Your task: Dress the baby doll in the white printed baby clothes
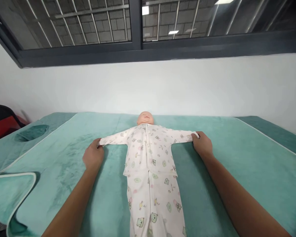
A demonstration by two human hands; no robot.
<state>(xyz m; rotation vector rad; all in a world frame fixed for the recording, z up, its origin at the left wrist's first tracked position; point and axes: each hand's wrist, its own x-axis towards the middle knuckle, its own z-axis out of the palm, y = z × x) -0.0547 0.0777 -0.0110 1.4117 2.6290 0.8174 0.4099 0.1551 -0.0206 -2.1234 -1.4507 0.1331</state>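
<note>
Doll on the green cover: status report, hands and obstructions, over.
Left hand gripping one sleeve; right hand gripping the other. Dressed doll face up, sleeves spread. White cover edging at left, apart from doll.

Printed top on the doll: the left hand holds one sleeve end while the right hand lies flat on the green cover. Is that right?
Not quite. The head view shows the right hand gripping the other sleeve end rather than lying flat on the green cover. The left hand does hold one sleeve end of the printed top on the doll.
</note>
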